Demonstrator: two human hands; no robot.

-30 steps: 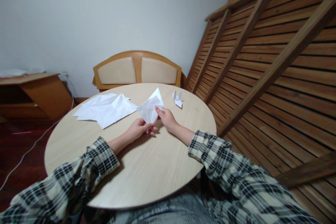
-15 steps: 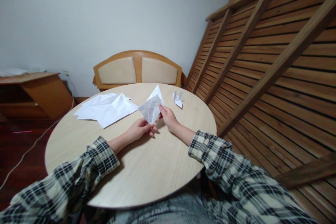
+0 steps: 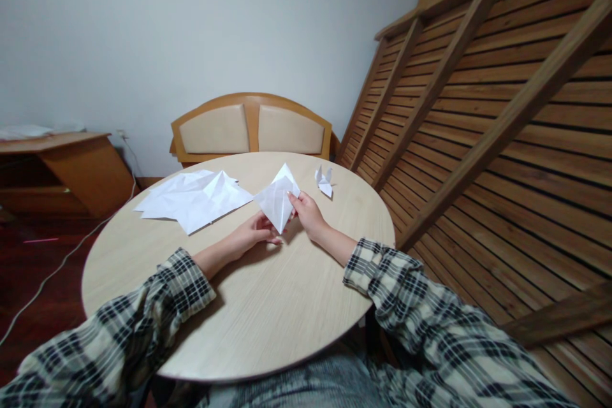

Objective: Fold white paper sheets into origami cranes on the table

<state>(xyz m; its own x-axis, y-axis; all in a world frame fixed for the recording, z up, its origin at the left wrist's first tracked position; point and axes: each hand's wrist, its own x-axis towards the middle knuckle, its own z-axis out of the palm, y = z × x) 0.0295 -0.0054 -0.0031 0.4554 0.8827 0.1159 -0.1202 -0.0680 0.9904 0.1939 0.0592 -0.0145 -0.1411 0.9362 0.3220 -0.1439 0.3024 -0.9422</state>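
Observation:
A folded white paper (image 3: 275, 197), shaped like a diamond with crease lines, is held up above the table between my hands. My right hand (image 3: 308, 211) pinches its right corner, thumb on the front and the other fingers behind. At the lower left edge, my left hand (image 3: 255, 231) has its fingers curled behind the paper, partly hidden; its thumb lies below the edge, off the front face. To the right stands a small folded paper figure (image 3: 324, 182) with two upright points, perhaps a crane.
Creased white sheets (image 3: 191, 201) lie in an overlapping pile on the left of the round table (image 3: 268, 319). Beyond it is a padded wooden headboard (image 3: 213, 129). Slatted wood (image 3: 478, 140) leans along the right; a wooden desk (image 3: 71, 169) and a cable (image 3: 62, 261) are at left.
The folded paper has come down a little and its front lies flatter and brighter. My left thumb has slipped off its bottom corner. My right hand has hardly moved.

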